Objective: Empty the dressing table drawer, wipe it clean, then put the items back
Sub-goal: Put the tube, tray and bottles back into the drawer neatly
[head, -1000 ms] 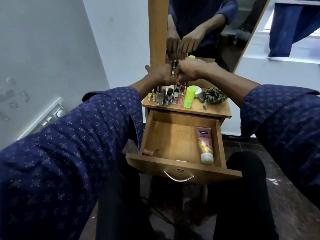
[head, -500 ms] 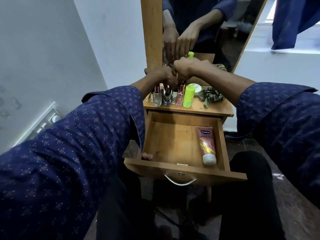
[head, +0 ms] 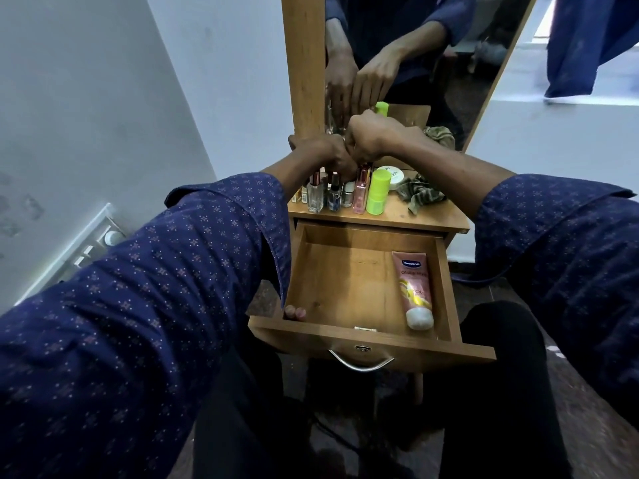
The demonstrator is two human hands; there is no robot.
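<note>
While both my hands work over the tabletop, stock runs thus: mirror point(head: 415, 46), upright behind; dressing table top point(head: 428, 216), narrow; drawer point(head: 345, 281), pulled fully out toward my knees, mostly bare inside; pink lotion tube point(head: 413, 288) lying along its right wall, cap toward me; row of small bottles point(head: 332, 195) with a green bottle point(head: 377, 193) at its right end; crumpled cloth point(head: 420, 193) just beside. My left hand point(head: 321, 153) and right hand point(head: 377, 136) are curled, knuckles touching, above the row; what they grip I cannot tell. Risk: the bottles stand crowded near the front edge, so a sleeve could topple one into the drawer. Open room lies left of the tube.
</note>
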